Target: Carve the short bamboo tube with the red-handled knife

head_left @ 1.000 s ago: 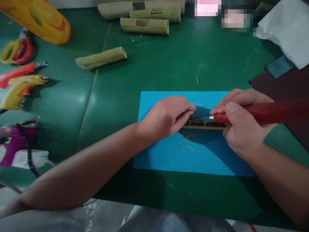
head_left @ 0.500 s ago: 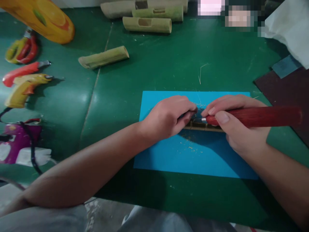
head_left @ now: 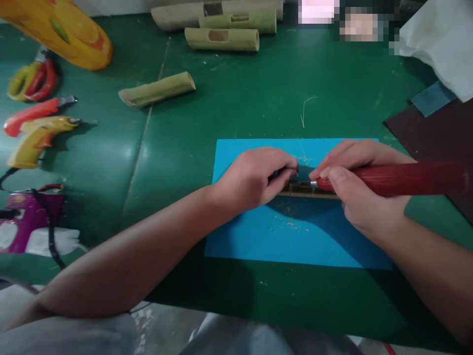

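Note:
A short bamboo piece (head_left: pixel 308 189) lies on a blue sheet (head_left: pixel 295 236) on the green table. My left hand (head_left: pixel 254 177) is curled over its left end and pins it down. My right hand (head_left: pixel 360 190) grips a carving knife with a red wooden handle (head_left: pixel 399 177). The knife's metal tip rests on the bamboo between the two hands. Small shavings lie on the blue sheet below the bamboo.
Several cut bamboo tubes (head_left: pixel 221 39) lie at the back, one more (head_left: pixel 157 89) nearer left. Glue guns (head_left: pixel 35 138), a purple one (head_left: pixel 22 222), scissors (head_left: pixel 31 81) and an orange-patterned object (head_left: pixel 66 34) line the left. A dark mat (head_left: pixel 436 138) and white cloth (head_left: pixel 439 44) sit right.
The knife tip has slid left along the bamboo toward my left hand, and my right hand followed. My left hand has stayed on the bamboo.

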`<state>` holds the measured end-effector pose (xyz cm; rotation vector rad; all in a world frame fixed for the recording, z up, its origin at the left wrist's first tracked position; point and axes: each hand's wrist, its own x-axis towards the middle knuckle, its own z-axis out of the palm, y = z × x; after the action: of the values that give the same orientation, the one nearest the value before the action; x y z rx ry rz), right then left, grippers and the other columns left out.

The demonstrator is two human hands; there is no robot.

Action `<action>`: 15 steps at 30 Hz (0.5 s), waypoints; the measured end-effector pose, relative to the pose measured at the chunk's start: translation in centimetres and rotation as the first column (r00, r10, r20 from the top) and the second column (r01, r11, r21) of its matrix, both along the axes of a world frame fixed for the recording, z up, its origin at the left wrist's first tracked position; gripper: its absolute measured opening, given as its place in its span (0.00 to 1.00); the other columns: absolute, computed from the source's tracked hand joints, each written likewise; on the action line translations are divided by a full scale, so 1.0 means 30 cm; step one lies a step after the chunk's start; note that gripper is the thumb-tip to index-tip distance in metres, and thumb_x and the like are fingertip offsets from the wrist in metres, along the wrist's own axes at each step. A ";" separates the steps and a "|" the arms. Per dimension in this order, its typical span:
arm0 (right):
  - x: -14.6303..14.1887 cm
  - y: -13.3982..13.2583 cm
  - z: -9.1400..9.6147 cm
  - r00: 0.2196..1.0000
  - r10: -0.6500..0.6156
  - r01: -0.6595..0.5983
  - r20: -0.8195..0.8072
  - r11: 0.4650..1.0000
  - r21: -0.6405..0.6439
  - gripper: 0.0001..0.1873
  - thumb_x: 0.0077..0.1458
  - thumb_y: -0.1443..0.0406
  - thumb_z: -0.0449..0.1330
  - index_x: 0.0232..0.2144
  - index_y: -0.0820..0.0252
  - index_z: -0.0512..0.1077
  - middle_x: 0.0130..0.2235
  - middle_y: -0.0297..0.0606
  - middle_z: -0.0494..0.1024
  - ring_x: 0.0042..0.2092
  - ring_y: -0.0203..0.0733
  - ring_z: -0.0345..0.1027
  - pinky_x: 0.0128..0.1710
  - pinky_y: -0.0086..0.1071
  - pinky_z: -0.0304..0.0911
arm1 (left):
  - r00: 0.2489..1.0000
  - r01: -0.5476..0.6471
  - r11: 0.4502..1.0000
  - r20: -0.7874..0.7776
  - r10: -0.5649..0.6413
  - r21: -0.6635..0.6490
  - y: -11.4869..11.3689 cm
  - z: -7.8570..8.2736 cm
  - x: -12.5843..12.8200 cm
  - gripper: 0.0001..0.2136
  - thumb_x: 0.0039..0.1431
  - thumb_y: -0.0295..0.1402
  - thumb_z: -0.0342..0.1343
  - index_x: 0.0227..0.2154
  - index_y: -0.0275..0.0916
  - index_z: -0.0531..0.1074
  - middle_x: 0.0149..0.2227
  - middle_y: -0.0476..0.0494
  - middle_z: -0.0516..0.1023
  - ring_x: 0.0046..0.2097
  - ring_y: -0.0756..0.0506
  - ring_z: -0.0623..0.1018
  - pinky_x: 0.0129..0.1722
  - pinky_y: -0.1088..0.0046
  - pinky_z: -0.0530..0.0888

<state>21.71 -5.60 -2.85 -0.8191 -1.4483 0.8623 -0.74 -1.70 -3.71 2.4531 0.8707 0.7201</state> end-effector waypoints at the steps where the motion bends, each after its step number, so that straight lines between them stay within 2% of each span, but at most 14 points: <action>1: 0.001 -0.002 0.000 1.000 -0.005 0.005 -0.007 1.000 0.000 0.12 0.67 0.66 0.71 0.30 0.49 0.78 0.30 0.31 0.82 0.33 0.44 0.79 0.32 0.39 0.74 | 1.000 0.001 1.000 -0.001 -0.001 -0.003 0.000 0.001 -0.001 0.10 0.78 0.29 0.54 0.43 0.39 0.81 0.37 0.45 0.86 0.39 0.47 0.82 0.42 0.70 0.77; 8: -0.001 0.004 -0.026 0.992 -0.100 0.103 -0.080 0.994 0.028 0.14 0.67 0.59 0.73 0.29 0.49 0.78 0.28 0.33 0.81 0.28 0.44 0.74 0.27 0.41 0.68 | 0.998 0.046 0.998 0.040 -0.048 0.039 0.003 -0.005 -0.009 0.09 0.79 0.29 0.55 0.45 0.38 0.81 0.39 0.43 0.87 0.41 0.47 0.84 0.44 0.70 0.78; 11: -0.001 0.001 -0.031 0.986 -0.151 0.153 -0.076 0.988 0.022 0.15 0.66 0.56 0.74 0.28 0.47 0.78 0.28 0.34 0.81 0.28 0.46 0.76 0.28 0.44 0.71 | 0.997 0.058 0.997 0.047 -0.060 0.042 0.004 -0.010 -0.006 0.10 0.80 0.29 0.54 0.46 0.38 0.81 0.40 0.43 0.88 0.42 0.47 0.85 0.44 0.70 0.78; 15: -0.001 -0.001 -0.030 0.992 -0.104 0.102 -0.077 0.994 -0.023 0.12 0.67 0.55 0.73 0.31 0.46 0.82 0.31 0.34 0.85 0.31 0.48 0.80 0.31 0.45 0.77 | 0.997 0.062 0.998 0.051 -0.063 0.026 0.000 -0.006 -0.003 0.10 0.80 0.29 0.54 0.46 0.37 0.81 0.40 0.43 0.88 0.43 0.46 0.85 0.46 0.70 0.79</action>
<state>21.68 -5.62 -3.77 -0.8579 -1.3197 0.8218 -0.83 -1.70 -3.89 2.4603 0.7661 0.7728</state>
